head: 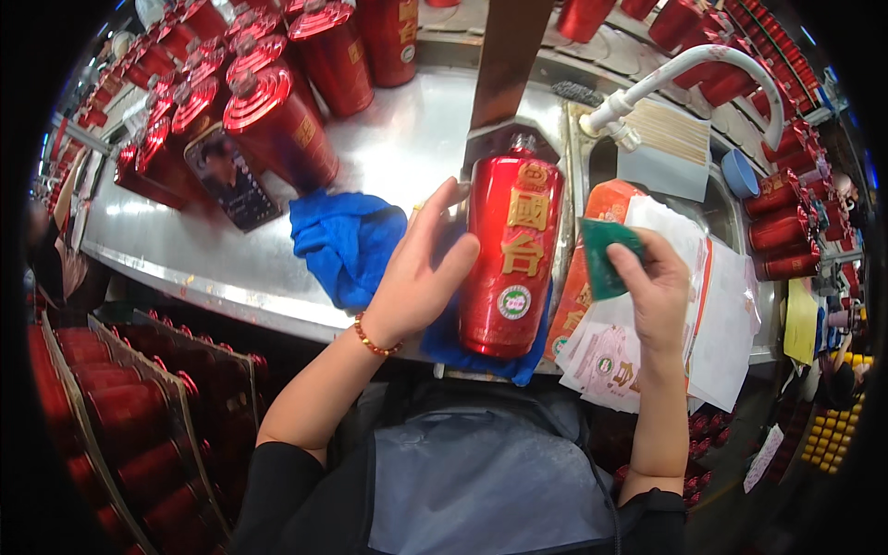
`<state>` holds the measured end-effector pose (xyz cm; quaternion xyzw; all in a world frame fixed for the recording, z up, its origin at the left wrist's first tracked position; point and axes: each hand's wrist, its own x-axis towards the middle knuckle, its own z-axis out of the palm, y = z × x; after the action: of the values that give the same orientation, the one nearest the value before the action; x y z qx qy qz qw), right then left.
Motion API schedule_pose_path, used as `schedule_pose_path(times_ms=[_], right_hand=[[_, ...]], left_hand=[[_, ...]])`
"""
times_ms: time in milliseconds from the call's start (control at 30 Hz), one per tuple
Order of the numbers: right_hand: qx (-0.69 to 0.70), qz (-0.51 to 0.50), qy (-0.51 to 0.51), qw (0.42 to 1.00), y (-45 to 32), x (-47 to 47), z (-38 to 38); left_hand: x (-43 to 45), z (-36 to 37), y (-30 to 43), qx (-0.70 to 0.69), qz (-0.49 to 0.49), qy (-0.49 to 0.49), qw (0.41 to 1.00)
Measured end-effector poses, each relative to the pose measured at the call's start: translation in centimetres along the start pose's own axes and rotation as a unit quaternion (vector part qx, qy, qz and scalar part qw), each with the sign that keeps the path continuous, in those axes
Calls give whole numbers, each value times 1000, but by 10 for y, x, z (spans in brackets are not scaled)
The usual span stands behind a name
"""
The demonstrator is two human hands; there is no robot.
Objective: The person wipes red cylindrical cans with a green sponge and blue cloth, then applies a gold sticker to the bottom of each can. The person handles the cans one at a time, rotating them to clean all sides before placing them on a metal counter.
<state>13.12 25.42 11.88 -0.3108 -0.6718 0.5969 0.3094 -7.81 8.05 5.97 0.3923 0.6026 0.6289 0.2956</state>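
A glossy red bottle with raised gold characters and a round white-and-green emblem lies on its back before me. Its neck points away from me, and a blue cloth is spread under its base. My left hand is at the bottle's left side with thumb and fingers apart; whether a fingertip touches the glass I cannot tell. Between thumb and fingers, my right hand pinches a flat green scraper, just right of the bottle. Below that hand lie printed label sheets and an orange-red sheet.
Red bottles crowd the metal table at the left, with a phone leaning against them. A crumpled blue cloth lies nearby. A white faucet arches over the sink. A brown post stands behind the bottle.
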Motion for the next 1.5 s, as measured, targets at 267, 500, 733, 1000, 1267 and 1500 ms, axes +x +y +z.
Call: schedule_pose_path(times_ms=[267,500,733,1000,1267,1500], right_hand=[[-324,-342,-138,871,-11,-75,13],[-300,-261,-34,917,-19,-70,6],[-314,-302,-96,895,1,-86,12],[-279,-224,29,933,-4,-88,39],[-365,-347,-14,864,-20,-102,47],[-395,-371,-131,830,-37,-104,60]], left_hand=[[-45,-25,8,273,103,-150,945],[-38,-10,-1,293,154,-98,939],[-35,-7,-5,290,174,-93,937],[-38,-6,-2,274,162,-78,945],[-44,2,-11,246,167,-39,954],[-46,10,-15,220,179,-8,959]])
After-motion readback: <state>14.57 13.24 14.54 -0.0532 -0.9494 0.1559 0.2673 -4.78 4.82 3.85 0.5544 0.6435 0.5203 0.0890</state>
